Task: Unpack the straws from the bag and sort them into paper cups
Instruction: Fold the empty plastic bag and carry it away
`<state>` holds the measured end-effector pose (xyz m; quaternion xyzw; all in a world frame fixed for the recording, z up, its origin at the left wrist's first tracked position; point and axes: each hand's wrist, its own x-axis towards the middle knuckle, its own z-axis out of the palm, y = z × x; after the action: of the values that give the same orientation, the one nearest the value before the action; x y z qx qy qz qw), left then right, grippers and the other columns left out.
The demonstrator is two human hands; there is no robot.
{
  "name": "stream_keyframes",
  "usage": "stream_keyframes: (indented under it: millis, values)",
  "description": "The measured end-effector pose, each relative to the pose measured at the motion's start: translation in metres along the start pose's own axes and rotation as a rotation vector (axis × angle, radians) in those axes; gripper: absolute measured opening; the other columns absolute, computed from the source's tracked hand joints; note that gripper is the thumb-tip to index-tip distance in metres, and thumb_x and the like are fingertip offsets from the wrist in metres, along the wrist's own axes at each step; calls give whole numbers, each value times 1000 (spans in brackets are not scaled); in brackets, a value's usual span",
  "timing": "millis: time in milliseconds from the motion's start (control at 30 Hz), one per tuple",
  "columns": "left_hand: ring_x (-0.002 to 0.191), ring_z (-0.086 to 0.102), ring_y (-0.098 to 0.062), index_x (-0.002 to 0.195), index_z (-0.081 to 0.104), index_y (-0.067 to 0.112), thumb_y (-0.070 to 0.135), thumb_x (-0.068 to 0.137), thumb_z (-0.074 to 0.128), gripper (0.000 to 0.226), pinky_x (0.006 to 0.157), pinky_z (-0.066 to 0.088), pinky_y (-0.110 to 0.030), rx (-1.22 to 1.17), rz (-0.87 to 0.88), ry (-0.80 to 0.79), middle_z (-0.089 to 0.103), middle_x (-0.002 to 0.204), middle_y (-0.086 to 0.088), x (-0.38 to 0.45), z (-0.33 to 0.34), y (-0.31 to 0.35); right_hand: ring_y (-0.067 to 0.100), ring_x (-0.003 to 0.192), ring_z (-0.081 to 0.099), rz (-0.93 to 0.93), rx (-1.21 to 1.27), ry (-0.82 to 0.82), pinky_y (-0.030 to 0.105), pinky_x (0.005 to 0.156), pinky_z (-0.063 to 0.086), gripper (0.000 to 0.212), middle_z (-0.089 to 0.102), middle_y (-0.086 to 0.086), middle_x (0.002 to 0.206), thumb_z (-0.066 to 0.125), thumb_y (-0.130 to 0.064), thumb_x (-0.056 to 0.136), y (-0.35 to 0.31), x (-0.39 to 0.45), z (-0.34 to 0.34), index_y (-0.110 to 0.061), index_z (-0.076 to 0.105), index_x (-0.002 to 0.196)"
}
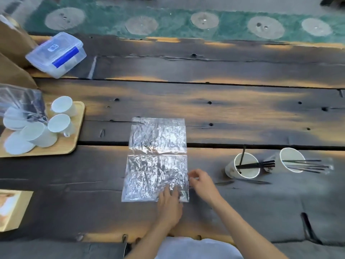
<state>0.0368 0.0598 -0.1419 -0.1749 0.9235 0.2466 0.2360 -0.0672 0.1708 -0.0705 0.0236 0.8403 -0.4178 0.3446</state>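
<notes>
A crinkled clear plastic bag [157, 157] lies flat in the middle of the dark wooden table. My left hand [170, 202] rests palm down on its near right corner. My right hand [200, 181] pinches the bag's right edge with its fingertips. To the right stand two white paper cups, tilted: the left cup [242, 166] holds several black straws [257, 164], and the right cup [291, 159] holds several straws in clear wrappers [308, 165].
A wooden tray [73, 144] at the left carries several white paper cups [59, 123] and another clear bag [22, 101]. A clear plastic box [56, 54] with a blue latch and brown paper bags [13, 45] sit at the far left. A picture card [13, 208] lies near left.
</notes>
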Motion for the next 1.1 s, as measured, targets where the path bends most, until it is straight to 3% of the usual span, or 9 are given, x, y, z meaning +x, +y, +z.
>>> stream_keyframes:
  millis: [100, 200, 367, 500, 600, 700, 833, 1000, 1100]
  values:
    - [125, 42, -24, 141, 45, 23, 19, 93, 50, 48, 107, 39, -38, -313, 72, -87, 37, 137, -3, 10, 0, 6, 20, 57, 54, 198, 118, -62, 32, 56, 43, 19, 60, 9, 74, 46, -1, 92, 20, 19, 9, -14, 55, 82]
    - [102, 56, -15, 128, 58, 16, 8, 95, 50, 35, 83, 46, -15, -565, -24, 4, 52, 117, -2, 20, -22, -4, 15, 41, 46, 355, 229, -91, 20, 43, 33, 23, 55, 9, 67, 37, 4, 93, 40, 24, 23, -12, 50, 82]
    - [81, 66, -27, 105, 65, 9, 1, 92, 53, 20, 75, 54, -40, -639, -333, 170, 67, 86, -9, 32, -54, -67, 20, 63, 60, 354, 153, 91, 27, 52, 45, 20, 63, 8, 79, 43, 1, 93, 64, 28, 25, -7, 59, 102]
    - [62, 60, -20, 103, 61, 2, -1, 94, 53, 13, 55, 52, -29, -941, -449, 76, 66, 82, -15, 34, -67, -78, 25, 72, 60, 248, 37, 271, 31, 63, 46, 25, 64, 7, 82, 42, 3, 91, 59, 19, 13, -11, 61, 94]
    - [58, 61, -20, 106, 61, 0, -2, 95, 51, 15, 49, 48, -24, -1149, -488, -25, 66, 81, -19, 28, -68, -76, 24, 57, 61, 321, 399, 40, 30, 53, 51, 22, 64, 15, 75, 38, 6, 91, 53, 11, 19, -2, 57, 98]
    - [73, 72, -26, 109, 63, 0, 2, 98, 51, 17, 63, 57, -28, -1254, -513, -110, 72, 95, -25, 21, -61, -80, 22, 75, 71, 388, 421, -232, 27, 63, 57, 22, 71, 11, 88, 46, -6, 95, 58, 2, 25, -6, 57, 113]
    - [89, 73, -33, 110, 64, 0, 8, 100, 52, 18, 78, 55, -36, -1292, -542, -115, 74, 101, -25, 21, -59, -84, 21, 57, 61, 508, 387, 33, 23, 48, 44, 23, 68, 12, 72, 35, 1, 92, 74, 7, 20, -2, 58, 94]
    - [43, 57, -17, 104, 63, -5, 5, 99, 51, 16, 36, 39, -22, -1125, -570, -119, 69, 68, -14, 37, -78, -77, 18, 47, 46, 456, 440, 259, 25, 41, 38, 23, 55, 12, 69, 38, 3, 96, 51, 29, 4, -4, 52, 80]
    - [45, 49, -14, 102, 62, 2, 1, 96, 50, 13, 38, 37, -23, -1045, -547, 92, 63, 68, -10, 73, -111, -77, 19, 60, 59, 331, 481, 306, 30, 55, 51, 19, 65, 14, 84, 41, 3, 96, 15, 62, -15, -5, 58, 98]
